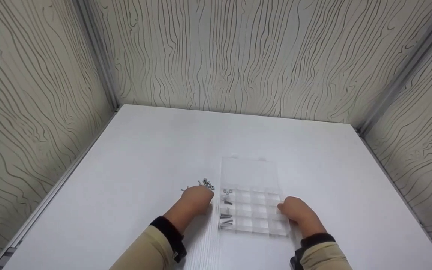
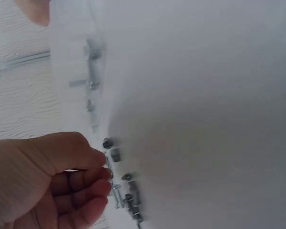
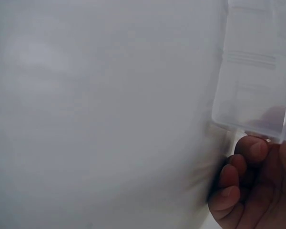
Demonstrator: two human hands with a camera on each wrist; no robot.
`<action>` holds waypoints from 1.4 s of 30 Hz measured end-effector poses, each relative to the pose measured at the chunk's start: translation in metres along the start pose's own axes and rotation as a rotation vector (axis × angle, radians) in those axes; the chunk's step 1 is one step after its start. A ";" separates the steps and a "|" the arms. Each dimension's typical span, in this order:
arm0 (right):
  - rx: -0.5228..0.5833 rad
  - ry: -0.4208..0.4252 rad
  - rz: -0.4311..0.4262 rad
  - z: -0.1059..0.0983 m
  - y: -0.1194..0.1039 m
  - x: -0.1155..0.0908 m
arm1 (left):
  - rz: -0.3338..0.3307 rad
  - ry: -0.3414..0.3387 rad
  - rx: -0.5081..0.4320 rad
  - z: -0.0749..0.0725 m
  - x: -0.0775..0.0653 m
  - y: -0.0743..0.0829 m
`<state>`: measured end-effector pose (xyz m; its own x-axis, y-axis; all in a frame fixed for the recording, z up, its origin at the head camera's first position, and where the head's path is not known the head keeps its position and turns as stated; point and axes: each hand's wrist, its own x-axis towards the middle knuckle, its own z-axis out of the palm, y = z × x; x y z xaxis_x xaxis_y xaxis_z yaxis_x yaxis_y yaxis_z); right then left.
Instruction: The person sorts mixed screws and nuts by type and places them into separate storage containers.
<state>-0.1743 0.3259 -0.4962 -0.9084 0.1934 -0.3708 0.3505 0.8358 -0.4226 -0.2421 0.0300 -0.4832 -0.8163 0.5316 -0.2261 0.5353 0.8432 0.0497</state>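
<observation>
A clear plastic compartment box (image 1: pixel 255 216) lies with its lid (image 1: pixel 249 172) folded back on the far side. Its leftmost column holds nuts (image 1: pixel 227 191) at the back and screws (image 1: pixel 225 216) further forward. My right hand (image 1: pixel 301 213) grips the box's right edge between thumb and curled index finger; the box corner (image 3: pixel 250 125) shows there in the right wrist view. To the left of the box, my left hand (image 1: pixel 198 198) is at a loose pile of small bolts and screws (image 1: pixel 207 183). Its thumb and fingertips meet right beside thin screws (image 2: pixel 117 195); I cannot tell whether one is pinched.
Everything rests on a white table (image 1: pixel 156 142). Wood-grain patterned panels (image 1: pixel 216 56) with grey metal corner posts (image 1: pixel 98 52) stand along its back and sides. A few stray screws (image 1: pixel 184 189) lie left of the pile.
</observation>
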 end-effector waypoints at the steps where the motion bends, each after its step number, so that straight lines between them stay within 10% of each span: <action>1: -0.006 0.002 -0.004 0.000 0.000 0.000 | 0.005 0.017 -0.016 -0.002 0.003 0.000; 15: -0.014 0.007 -0.006 -0.002 -0.003 -0.003 | 0.103 0.190 -0.125 -0.014 0.038 0.014; 42: 0.008 -0.002 0.004 0.002 0.005 0.001 | 0.005 -0.009 -0.179 -0.002 0.012 -0.012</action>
<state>-0.1732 0.3288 -0.5007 -0.9065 0.1961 -0.3738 0.3561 0.8309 -0.4276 -0.2589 0.0266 -0.4851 -0.8110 0.5359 -0.2345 0.4917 0.8417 0.2230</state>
